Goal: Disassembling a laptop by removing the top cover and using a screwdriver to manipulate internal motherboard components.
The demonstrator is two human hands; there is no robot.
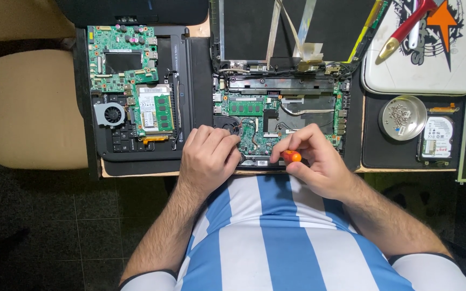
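An opened laptop (281,86) lies on the desk in front of me, its green motherboard (254,121) exposed. My left hand (208,156) rests curled on the laptop's near left corner, beside the round black fan (234,127). My right hand (314,159) pinches a small screwdriver with an orange handle (292,156), held upright over the laptop's front edge. The tip of the tool is hidden by my fingers.
A second dismantled laptop (136,91) with a loose green board (122,56) and a fan (111,114) lies to the left. To the right are a metal dish of screws (403,117), a hard drive (437,137) and a white case (422,48) with a red-handled tool (405,27). A beige chair (28,108) stands at left.
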